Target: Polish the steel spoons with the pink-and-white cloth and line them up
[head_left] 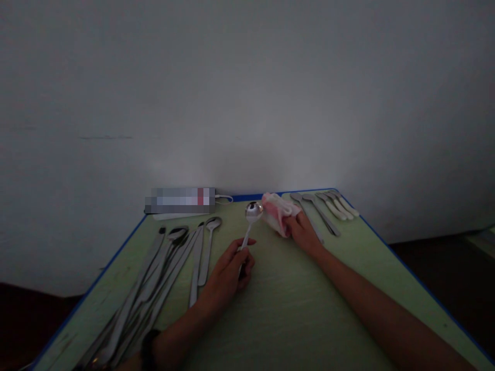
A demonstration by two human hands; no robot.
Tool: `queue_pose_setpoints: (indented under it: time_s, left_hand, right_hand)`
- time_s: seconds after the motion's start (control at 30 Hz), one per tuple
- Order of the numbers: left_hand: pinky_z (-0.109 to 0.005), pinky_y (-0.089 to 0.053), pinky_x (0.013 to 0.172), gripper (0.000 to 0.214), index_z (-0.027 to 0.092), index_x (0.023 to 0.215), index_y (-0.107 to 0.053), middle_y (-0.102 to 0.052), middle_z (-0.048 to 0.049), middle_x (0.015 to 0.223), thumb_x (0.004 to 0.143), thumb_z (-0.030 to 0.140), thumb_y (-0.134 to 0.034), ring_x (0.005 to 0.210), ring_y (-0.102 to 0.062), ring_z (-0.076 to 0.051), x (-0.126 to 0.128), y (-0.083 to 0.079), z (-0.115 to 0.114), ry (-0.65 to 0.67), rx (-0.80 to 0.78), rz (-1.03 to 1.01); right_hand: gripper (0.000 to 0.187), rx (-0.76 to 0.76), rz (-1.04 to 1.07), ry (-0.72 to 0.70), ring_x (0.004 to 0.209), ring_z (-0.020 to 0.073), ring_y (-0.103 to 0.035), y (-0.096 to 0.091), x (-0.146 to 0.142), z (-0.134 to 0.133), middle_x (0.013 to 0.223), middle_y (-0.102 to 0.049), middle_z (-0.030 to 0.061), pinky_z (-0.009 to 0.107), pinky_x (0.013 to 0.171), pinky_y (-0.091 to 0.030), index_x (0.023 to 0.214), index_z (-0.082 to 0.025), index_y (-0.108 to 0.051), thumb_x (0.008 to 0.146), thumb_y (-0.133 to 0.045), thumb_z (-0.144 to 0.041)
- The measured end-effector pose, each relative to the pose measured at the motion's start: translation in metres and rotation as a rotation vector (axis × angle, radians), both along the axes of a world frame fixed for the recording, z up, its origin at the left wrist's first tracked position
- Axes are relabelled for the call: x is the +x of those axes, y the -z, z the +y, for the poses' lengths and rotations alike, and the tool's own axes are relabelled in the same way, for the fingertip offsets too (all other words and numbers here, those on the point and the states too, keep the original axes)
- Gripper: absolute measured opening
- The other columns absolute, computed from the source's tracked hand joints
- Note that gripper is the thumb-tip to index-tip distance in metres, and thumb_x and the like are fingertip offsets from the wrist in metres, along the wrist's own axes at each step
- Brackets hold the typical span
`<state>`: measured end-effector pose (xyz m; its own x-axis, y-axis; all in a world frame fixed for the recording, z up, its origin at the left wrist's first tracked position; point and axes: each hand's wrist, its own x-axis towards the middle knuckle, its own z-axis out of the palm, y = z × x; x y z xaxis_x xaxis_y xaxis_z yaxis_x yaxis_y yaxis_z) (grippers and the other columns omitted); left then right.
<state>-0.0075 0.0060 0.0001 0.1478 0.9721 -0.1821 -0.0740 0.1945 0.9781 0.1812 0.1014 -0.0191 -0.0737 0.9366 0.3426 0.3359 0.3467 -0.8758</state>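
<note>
My left hand (232, 268) is closed around the handle of a shiny metal spoon (253, 211), its bowl pointing up and away above the table. To the right of that bowl, my right hand (301, 231) grips a pink and white cloth (276, 211), its fingers partly hidden in the folds. A small gap shows between cloth and spoon. Left of my left hand, a loose pile of cutlery (154, 283) spreads over the tabletop. Beside the pile lies a single spoon (211, 247).
The green table (270, 319) has a blue edge and stands against a grey wall (247, 103). At the back left is a blurred-out box-like object (180, 201) with a white cord (226, 197). Metal spoons (320, 214) and white-handled cutlery (340, 206) lie at the back right.
</note>
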Motion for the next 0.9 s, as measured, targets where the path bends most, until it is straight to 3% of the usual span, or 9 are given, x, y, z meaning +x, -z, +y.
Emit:
queue_pose_setpoints:
  time_s: [0.2,0.4,0.6,0.77,0.9]
  left_hand:
    - [-0.016,-0.024,0.034,0.032,0.021,0.113,-0.044,-0.041,0.0086,0.058,0.084,0.036,-0.043,0.037,-0.032,-0.005,0.001,-0.001,0.0,-0.021,0.004,-0.023]
    - [-0.015,-0.024,0.034,0.031,0.021,0.112,-0.045,-0.041,0.0088,0.058,0.085,0.037,-0.042,0.037,-0.033,-0.006,0.0,0.001,0.0,-0.014,0.011,0.007]
    - [-0.016,-0.024,0.034,0.032,0.022,0.112,-0.043,-0.042,0.0087,0.058,0.084,0.038,-0.042,0.037,-0.032,-0.006,0.001,-0.002,-0.001,-0.033,0.017,0.007]
    - [-0.015,-0.023,0.033,0.028,0.021,0.108,-0.044,-0.041,0.0091,0.057,0.085,0.037,-0.042,0.036,-0.033,-0.005,0.001,-0.001,0.0,-0.068,0.038,-0.018]
    - [-0.014,-0.023,0.033,0.025,0.021,0.106,-0.044,-0.039,0.0096,0.055,0.086,0.036,-0.042,0.036,-0.032,-0.005,0.0,0.001,0.0,-0.109,0.074,-0.044]
  right_hand:
    - [0.032,0.022,-0.09,-0.054,0.071,0.0136,-0.055,-0.006,-0.004,-0.008,0.089,-0.06,0.0038,0.024,0.061,-0.043,0.099,-0.018,-0.048,0.073,-0.057,-0.036]
    - [0.034,0.047,-0.056,-0.118,0.084,0.015,-0.054,-0.005,-0.002,-0.005,0.099,-0.058,0.0049,0.027,0.073,-0.043,0.106,-0.019,-0.045,0.075,-0.054,-0.029]
    - [0.028,0.035,-0.234,-0.221,0.068,0.0125,-0.053,-0.009,-0.003,-0.009,0.081,-0.06,0.0014,0.023,0.063,-0.04,0.099,-0.017,-0.051,0.084,-0.044,-0.04]
    - [0.025,0.158,-0.276,-0.228,0.078,0.0133,-0.055,-0.011,-0.005,-0.012,0.089,-0.061,0.004,0.024,0.071,-0.041,0.102,-0.017,-0.053,0.087,-0.041,-0.034]
    - [0.025,0.206,-0.294,-0.259,0.082,0.0143,-0.055,-0.01,-0.006,-0.012,0.094,-0.06,0.0051,0.026,0.074,-0.041,0.102,-0.018,-0.053,0.084,-0.049,-0.034]
